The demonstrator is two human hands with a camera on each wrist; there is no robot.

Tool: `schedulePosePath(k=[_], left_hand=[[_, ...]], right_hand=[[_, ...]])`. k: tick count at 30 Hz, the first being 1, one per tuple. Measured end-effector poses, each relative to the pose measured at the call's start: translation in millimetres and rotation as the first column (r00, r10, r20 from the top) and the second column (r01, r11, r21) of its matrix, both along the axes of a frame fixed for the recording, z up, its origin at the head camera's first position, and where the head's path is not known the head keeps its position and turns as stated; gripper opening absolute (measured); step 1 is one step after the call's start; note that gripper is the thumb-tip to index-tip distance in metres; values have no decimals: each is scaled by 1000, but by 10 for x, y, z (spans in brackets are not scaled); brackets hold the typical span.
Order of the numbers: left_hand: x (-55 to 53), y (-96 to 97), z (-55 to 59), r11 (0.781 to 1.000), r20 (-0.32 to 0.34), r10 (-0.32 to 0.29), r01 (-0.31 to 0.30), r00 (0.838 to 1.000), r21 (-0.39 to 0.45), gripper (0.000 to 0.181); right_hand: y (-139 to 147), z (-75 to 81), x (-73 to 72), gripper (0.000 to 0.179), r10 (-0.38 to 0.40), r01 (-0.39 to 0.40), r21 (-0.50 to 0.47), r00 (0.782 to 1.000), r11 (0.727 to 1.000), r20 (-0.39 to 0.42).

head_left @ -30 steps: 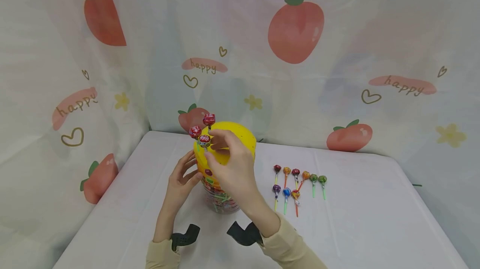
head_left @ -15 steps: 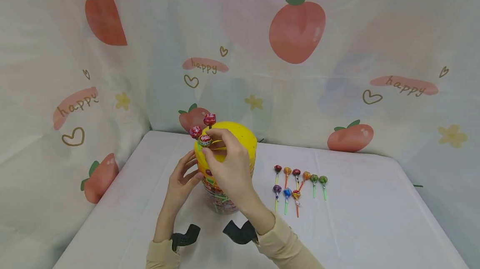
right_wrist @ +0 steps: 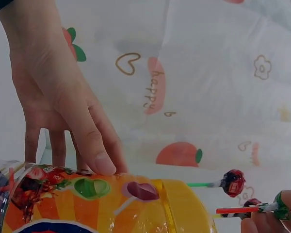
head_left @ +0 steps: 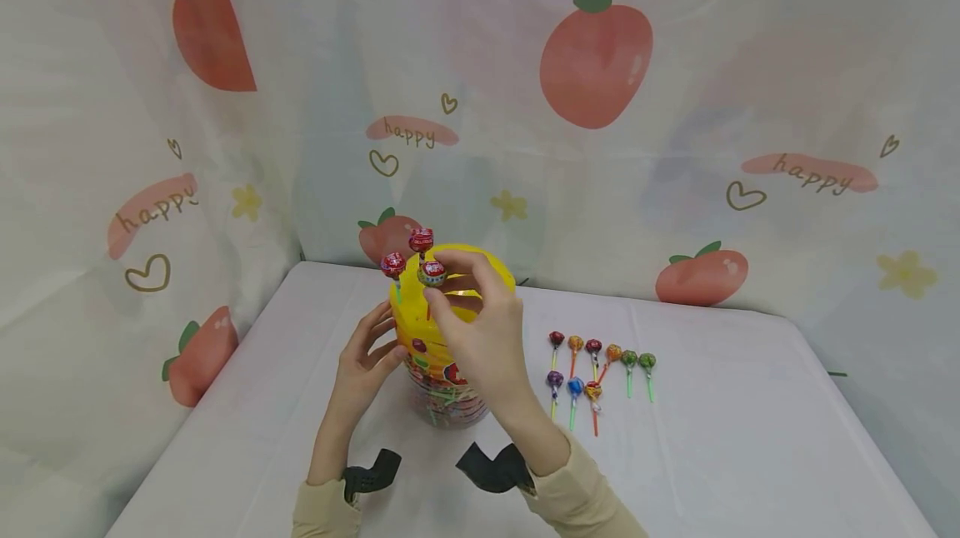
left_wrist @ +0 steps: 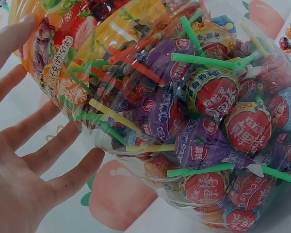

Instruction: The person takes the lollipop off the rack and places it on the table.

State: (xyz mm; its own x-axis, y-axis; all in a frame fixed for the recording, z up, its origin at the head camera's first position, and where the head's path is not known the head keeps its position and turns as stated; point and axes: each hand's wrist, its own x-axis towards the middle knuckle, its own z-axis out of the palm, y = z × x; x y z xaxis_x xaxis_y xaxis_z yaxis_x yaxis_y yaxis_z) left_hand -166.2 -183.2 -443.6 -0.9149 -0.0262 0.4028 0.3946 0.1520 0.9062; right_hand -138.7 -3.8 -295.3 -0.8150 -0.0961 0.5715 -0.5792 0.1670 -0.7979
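My right hand [head_left: 487,338] pinches a lollipop [head_left: 431,274] with a red-and-green wrapper. Its red stick [right_wrist: 233,210] points at the yellow lid [head_left: 491,266]; whether the tip touches cannot be told. Two lollipops with red wrappers, one nearer [head_left: 393,265] and one farther [head_left: 422,240], stand with their sticks in the lid's left side. Beneath the lid is a clear jar [head_left: 452,409] packed with wrapped lollipops. My left hand [head_left: 367,363] rests on the jar's left side, its fingers [left_wrist: 72,182] spread and fairly straight, the thumb [right_wrist: 105,164] touching the label.
To the right of the jar, several lollipops lie on the white table [head_left: 720,421] in two rough rows, among them a blue one [head_left: 575,387] and a green one [head_left: 647,361]. A fruit-printed cloth [head_left: 480,38] hangs behind the table.
My right hand first dips slightly with the pinched lollipop, then shifts right over the lid, away from the two standing lollipops. My left hand stays on the jar.
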Motion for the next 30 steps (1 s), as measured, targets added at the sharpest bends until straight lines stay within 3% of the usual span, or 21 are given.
schedulePosePath(k=[18, 25, 30], left_hand=[[8, 7, 2, 1000, 5, -1, 1, 1000, 2, 64], [7, 3, -10, 1000, 7, 2, -2, 1000, 0, 63], [3, 2, -17, 1000, 16, 4, -4, 1000, -2, 63]], right_hand=[[461, -112, 50, 36, -89, 93, -59, 994, 994, 66], [602, -241, 51, 35, -118, 124, -67, 989, 990, 91], [706, -345, 70, 34, -138, 149, -62, 979, 987, 151]])
